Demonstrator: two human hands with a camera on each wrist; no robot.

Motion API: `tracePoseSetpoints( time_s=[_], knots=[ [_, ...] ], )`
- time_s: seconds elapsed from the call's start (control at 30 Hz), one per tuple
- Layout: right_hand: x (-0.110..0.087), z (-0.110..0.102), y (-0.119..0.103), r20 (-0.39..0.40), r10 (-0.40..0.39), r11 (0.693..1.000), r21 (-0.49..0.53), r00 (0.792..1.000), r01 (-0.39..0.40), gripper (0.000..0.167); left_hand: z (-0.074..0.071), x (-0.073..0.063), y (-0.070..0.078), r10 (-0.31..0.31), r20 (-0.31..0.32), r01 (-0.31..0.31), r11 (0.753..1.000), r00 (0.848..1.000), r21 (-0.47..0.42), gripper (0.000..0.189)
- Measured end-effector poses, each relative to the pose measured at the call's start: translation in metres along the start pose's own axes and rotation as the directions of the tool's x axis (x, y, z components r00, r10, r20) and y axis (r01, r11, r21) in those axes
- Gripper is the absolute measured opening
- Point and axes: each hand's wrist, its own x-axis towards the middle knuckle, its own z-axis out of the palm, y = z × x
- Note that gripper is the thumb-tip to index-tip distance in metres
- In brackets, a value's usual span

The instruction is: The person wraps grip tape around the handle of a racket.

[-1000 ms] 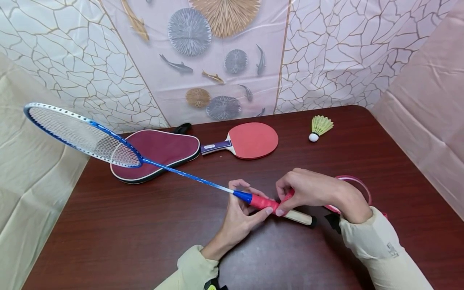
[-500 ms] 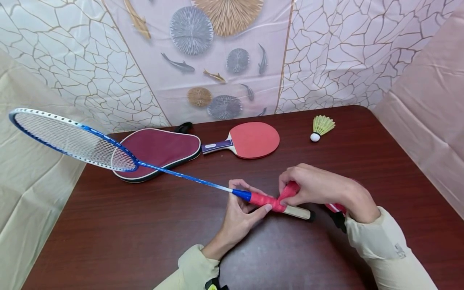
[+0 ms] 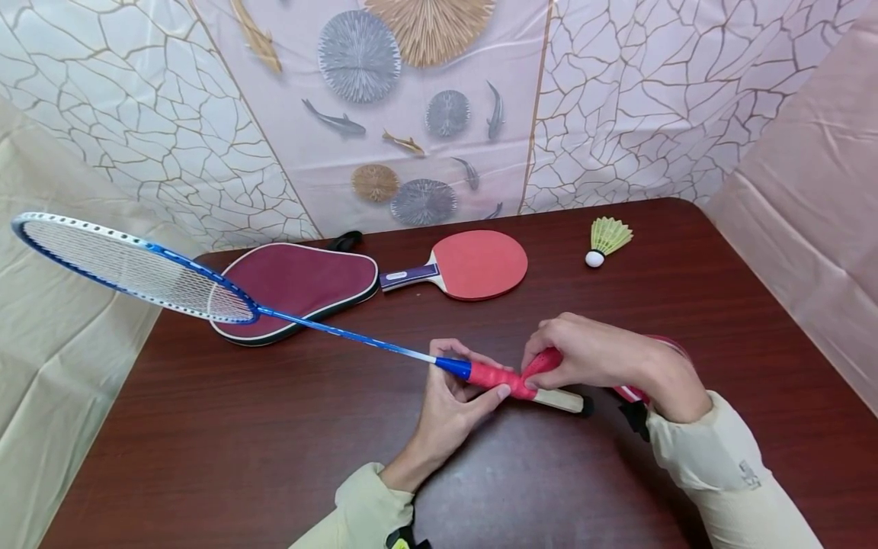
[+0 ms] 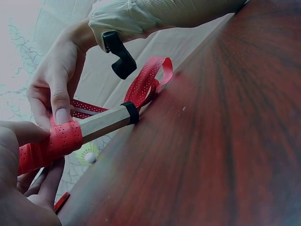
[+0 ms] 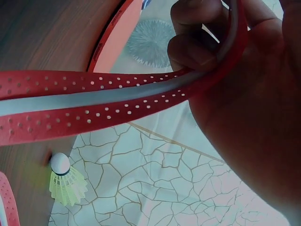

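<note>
A blue and white badminton racket (image 3: 350,334) slants across the head view, its strung head up at the left. My left hand (image 3: 446,412) grips its handle, thumb on the wrapped red part. Perforated red grip tape (image 4: 66,139) is wound over the upper handle. Below the winding, bare pale wood (image 4: 106,123) shows, ending in a black cap. My right hand (image 3: 583,354) pinches the tape right beside the handle. From its fingers a strip of tape (image 5: 108,99) with a pale central band runs off, and its loose loops (image 4: 146,84) hang near the table.
A maroon paddle case (image 3: 302,278) lies behind the racket head. Next to it is a red table tennis paddle (image 3: 480,264). A yellow shuttlecock (image 3: 609,241) rests at the back right of the brown table (image 3: 226,427). Patterned cloth hangs behind.
The racket's head has swung left and slightly down. My right hand has shifted a little at the handle with the tape, while my left hand keeps its grip almost in place.
</note>
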Motion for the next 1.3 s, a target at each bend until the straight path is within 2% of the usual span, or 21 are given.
tracePoseSetpoints(
  time_s=[0.33,0.43,0.67,0.83,0.93,1.13,1.3],
  knots=[
    [0.002,0.0011,-0.0031,0.028,0.014,0.999,0.037,0.999,-0.015,0.01,-0.0015,0.0008,0.0002,-0.012,0.03,0.012,1.0,0.999,-0.022,0.081],
    [0.0028,0.0016,-0.0038,0.041,0.038,0.998,0.04,0.998,-0.039,0.014,-0.0023,0.0009,-0.0011,-0.026,0.033,0.027,1.0,0.999,0.0,0.082],
    [0.0023,0.002,-0.0039,0.048,0.065,0.997,0.046,0.997,-0.067,0.018,-0.0025,0.0,-0.0021,-0.051,0.029,0.05,0.997,0.998,0.056,0.076],
    [0.0014,0.0024,-0.003,0.072,0.052,0.996,0.065,0.996,-0.057,0.019,-0.0022,0.0,-0.0011,-0.06,0.03,0.057,0.995,0.998,0.076,0.075],
    [0.001,0.0026,-0.0035,0.085,0.029,0.998,0.058,0.996,-0.034,0.014,-0.0018,0.0001,0.0,-0.067,0.027,0.065,0.995,0.997,0.075,0.075],
    [0.0004,0.0033,-0.0051,0.066,0.007,1.0,0.015,0.998,-0.008,0.008,-0.0009,-0.0007,-0.0003,-0.113,0.007,0.111,0.989,0.994,0.101,0.075],
    [0.0022,0.0043,-0.0057,0.061,0.035,0.999,0.008,0.997,-0.036,0.011,-0.0002,-0.0015,0.0002,-0.148,-0.026,0.15,0.979,0.989,0.141,0.067]
  ],
)
